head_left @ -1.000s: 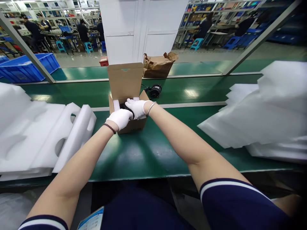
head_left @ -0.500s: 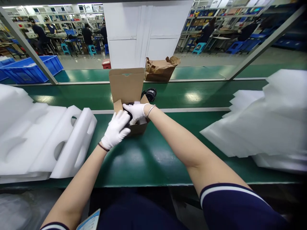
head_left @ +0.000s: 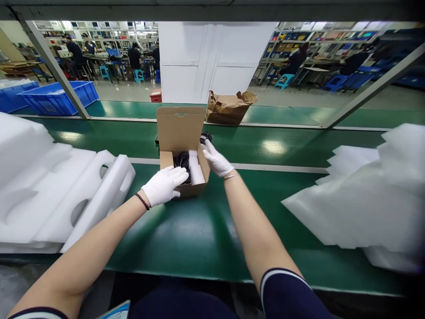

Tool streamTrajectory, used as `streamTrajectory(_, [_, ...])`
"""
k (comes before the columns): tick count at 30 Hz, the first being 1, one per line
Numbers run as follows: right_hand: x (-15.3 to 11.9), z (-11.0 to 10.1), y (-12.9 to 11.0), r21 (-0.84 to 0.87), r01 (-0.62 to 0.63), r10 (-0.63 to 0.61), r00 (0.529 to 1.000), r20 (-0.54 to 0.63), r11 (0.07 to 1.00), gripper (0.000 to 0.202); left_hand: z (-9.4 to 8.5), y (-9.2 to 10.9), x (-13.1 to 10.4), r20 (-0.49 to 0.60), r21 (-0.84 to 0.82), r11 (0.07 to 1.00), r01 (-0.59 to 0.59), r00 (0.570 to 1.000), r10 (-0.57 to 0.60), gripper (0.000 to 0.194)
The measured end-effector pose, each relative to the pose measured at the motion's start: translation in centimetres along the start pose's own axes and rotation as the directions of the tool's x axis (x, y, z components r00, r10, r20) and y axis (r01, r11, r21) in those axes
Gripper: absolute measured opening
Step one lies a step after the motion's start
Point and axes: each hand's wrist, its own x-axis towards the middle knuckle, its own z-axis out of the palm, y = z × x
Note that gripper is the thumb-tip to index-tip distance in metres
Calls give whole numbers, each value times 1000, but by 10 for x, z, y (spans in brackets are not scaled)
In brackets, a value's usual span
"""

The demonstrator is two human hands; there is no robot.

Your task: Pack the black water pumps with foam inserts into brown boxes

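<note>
An open cardboard box [head_left: 191, 191] stands on the green work surface with its lid raised. Inside are a coiled black cable [head_left: 182, 160] and a white foam piece [head_left: 195, 170]. My left hand [head_left: 166, 182], white-gloved, lies with fingers stretched over the box's front left, partly covering the cable. At the box's right side is my right hand [head_left: 217, 160], also gloved, fingers extended. Its fingertips reach a black rounded item [head_left: 206, 136] with a pale label behind the box; whether they grip it is not clear.
White foam sheets with cut-outs [head_left: 66, 186] lie at left, and a stack of thin white foam sheets [head_left: 358, 199] at right. A crumpled brown paper bag [head_left: 229, 108] stands behind the box. Beyond the frame posts are blue crates [head_left: 56, 97] and seated people [head_left: 134, 57].
My right hand has left the box's inside and moved right to the black item behind it. My left hand stays at the box's front left. The camera view has tilted upward.
</note>
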Motion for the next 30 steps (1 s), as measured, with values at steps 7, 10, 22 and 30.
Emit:
streamTrajectory(7, [14, 52, 8, 92, 92, -78, 986, -144, 992, 28, 7, 8, -14, -75, -610, 741, 282, 910, -408, 52])
streamTrajectory(10, [-2, 39, 15, 58, 99, -90, 987, -135, 993, 33, -1, 15, -29, -37, -890, 375, 261, 777, -628, 61])
streamTrajectory(22, [-69, 50, 10, -157, 250, -268, 957, -112, 956, 72, 51, 24, -30, -330, -874, 434, 220, 388, -861, 63])
streamTrajectory(30, [-73, 69, 33, -135, 342, -367, 889, -273, 930, 53, 86, 16, -41, -638, -633, 773, 45, 535, -554, 43])
